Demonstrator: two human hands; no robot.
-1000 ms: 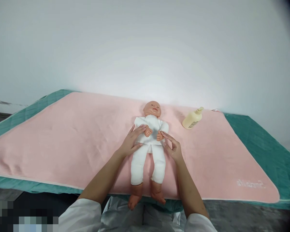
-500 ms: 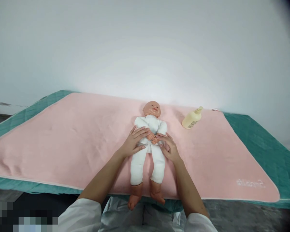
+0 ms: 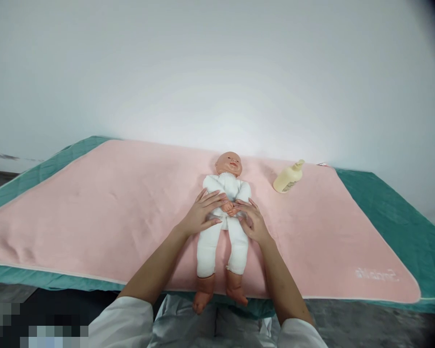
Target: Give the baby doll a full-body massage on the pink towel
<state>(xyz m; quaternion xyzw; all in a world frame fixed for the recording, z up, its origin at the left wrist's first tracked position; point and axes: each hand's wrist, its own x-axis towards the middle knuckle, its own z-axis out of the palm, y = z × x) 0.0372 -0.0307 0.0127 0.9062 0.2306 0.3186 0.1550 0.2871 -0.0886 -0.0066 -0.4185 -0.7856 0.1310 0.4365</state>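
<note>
A baby doll with a white cloth body lies on its back on a pink mat, its head toward the wall and its bare feet at the mat's near edge. My left hand rests on the left side of the doll's belly, fingers stretched out and reaching one of its small hands. On the other side, my right hand lies over the doll's arm and hip with its fingers extended. The fingertips of both hands come close together over the doll's joined hands. Neither hand grips anything.
To the doll's right a pale yellow pump bottle stands on the mat. Under the mat is a green quilted cover, showing at both sides and along the front. A white wall rises directly behind.
The doll appears a few pixels further right. Both hands keep nearly the same place and pose on it.
</note>
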